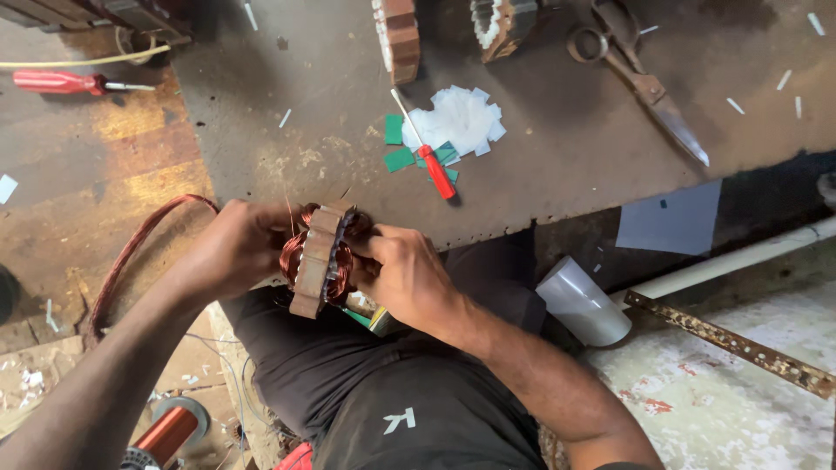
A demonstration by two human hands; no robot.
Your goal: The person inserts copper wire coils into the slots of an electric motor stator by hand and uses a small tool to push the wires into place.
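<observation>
Head view: a person sits at a dark table and looks down at both hands, which hold a motor stator over the lap.
Stator: a rusty laminated ring with copper windings bulging out on both faces, held on edge just in front of the table's near edge.
Left hand: wrapped round the stator's left face, grip pressed onto the ring and coils.
Right hand: against the stator's right face, fingers pinched in at the windings; what exactly they nip is hidden.
Small red screwdriver: lying on the table beyond the stator, tip pointing away from the person.
Paper scraps: a white pile with green pieces beside it, touching the small screwdriver, beyond the stator.
Scissors: large and rusty, on the table, well to the right of the stator and farther off.
Other stators: two more laminated pieces at the table's far edge, straight beyond the stator.
Second red screwdriver: on the wooden floor, far left of the stator.
Copper wire loop: on the floor left of the stator, curving past the left forearm.
Wire spool: copper-wound, below left of the stator.
White roll: right of the stator, below the table edge.
</observation>
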